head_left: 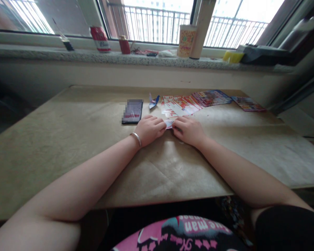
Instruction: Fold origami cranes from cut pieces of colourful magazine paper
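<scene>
A small piece of light printed paper (169, 124) lies on the table between my two hands. My left hand (150, 130), with a silver bracelet at the wrist, has its curled fingers closed on the paper's left end. On the right end, the bent fingers of my right hand (188, 130) press in the same way. Most of the paper is hidden under the fingers, so its folds cannot be made out. Just beyond stands a blue and white folded paper crane (154, 101). Beside my left hand lies a dark phone (133, 111), partly blurred.
Printed leaflets (181, 104) lie fanned out behind my hands, with colourful booklets (211, 97) farther right. Along the windowsill (83, 55) stand a red can (99, 39), a red bottle (124, 45), a patterned paper cup (186, 41) and a yellow object (232, 56).
</scene>
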`<state>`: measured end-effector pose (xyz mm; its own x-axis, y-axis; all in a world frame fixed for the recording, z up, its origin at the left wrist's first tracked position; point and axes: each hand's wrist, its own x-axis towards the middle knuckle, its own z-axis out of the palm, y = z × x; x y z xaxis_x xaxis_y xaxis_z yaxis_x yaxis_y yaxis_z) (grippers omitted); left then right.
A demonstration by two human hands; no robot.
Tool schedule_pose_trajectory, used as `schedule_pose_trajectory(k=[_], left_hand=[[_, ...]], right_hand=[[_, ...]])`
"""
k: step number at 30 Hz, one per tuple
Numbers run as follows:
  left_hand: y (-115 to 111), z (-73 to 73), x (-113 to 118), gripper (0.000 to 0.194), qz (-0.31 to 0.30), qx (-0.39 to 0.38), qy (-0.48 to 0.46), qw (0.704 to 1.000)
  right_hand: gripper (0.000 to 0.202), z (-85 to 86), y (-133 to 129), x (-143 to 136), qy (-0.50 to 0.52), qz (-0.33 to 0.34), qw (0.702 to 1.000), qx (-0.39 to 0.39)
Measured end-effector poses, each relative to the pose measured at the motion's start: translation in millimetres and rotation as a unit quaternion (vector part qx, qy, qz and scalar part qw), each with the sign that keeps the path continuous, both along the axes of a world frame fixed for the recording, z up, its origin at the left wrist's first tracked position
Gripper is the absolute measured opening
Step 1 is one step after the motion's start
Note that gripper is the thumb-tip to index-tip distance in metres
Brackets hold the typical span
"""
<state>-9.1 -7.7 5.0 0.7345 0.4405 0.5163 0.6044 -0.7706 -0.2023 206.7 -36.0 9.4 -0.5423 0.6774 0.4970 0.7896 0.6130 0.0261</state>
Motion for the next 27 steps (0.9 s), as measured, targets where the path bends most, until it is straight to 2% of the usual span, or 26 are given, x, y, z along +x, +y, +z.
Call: schedule_pose_trajectory(k=[15,20,27], left_hand=[[7,-1.8,-12,0.014,0.028,0.009,-0.039,0.999],[8,-1.6,-15,0.012,0.036,-0.016,-0.052,0.998],[12,-1.9,-21,0.01,0.032,-0.052,-0.081,0.995]], right_hand=[[0.009,1.1,9,35,0.057,-0.015,0.998,-0.026],[0.009,3.3,11,45,0.08,-0.02,0.996,-0.019],[0.009,-1.7,23,65,0.125,0.011,0.991,-0.037]])
